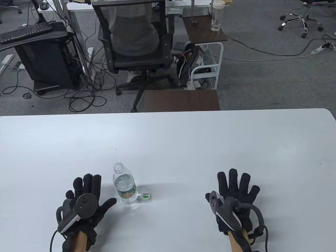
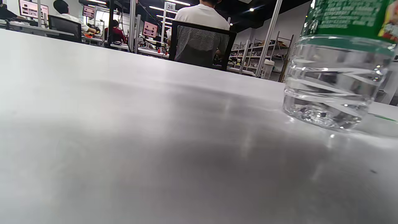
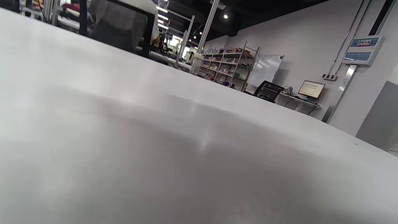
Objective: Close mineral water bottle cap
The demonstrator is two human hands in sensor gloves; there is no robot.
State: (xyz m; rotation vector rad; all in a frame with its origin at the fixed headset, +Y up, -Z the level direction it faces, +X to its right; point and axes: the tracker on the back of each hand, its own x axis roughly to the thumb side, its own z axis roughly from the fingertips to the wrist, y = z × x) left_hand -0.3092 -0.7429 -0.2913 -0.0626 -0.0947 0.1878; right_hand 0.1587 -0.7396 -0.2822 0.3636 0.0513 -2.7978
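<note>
We see the mineral water bottle (image 1: 125, 183) standing upright on the white table (image 1: 183, 141), toward the near left part of the surface, its neck uncapped. Its cap (image 1: 146, 195) lies on the table just beside the bottle's base, on the right, with its white and green top facing up. The bottle has a green label low on its clear body, and in the left wrist view its ribbed base (image 2: 329, 93) sits at the right edge of the frame, close to the camera.

Our left hand (image 1: 84, 199) lies flat on the table with fingers spread and holds nothing; its thumb points toward the bottle's base, near it but apart. Our right hand (image 1: 233, 197) also lies flat with fingers spread and empty, well apart from the bottle and cap, far to their right. Between each hand and the bottle or cap we see only bare tabletop.

Beyond the far table edge stand a black office chair (image 1: 134, 39) with a seated person, a computer tower (image 1: 47, 60) under a keyboard (image 1: 26, 31), and a small dark side table (image 1: 204, 29) carrying a clear drinking bottle (image 1: 216, 15).
</note>
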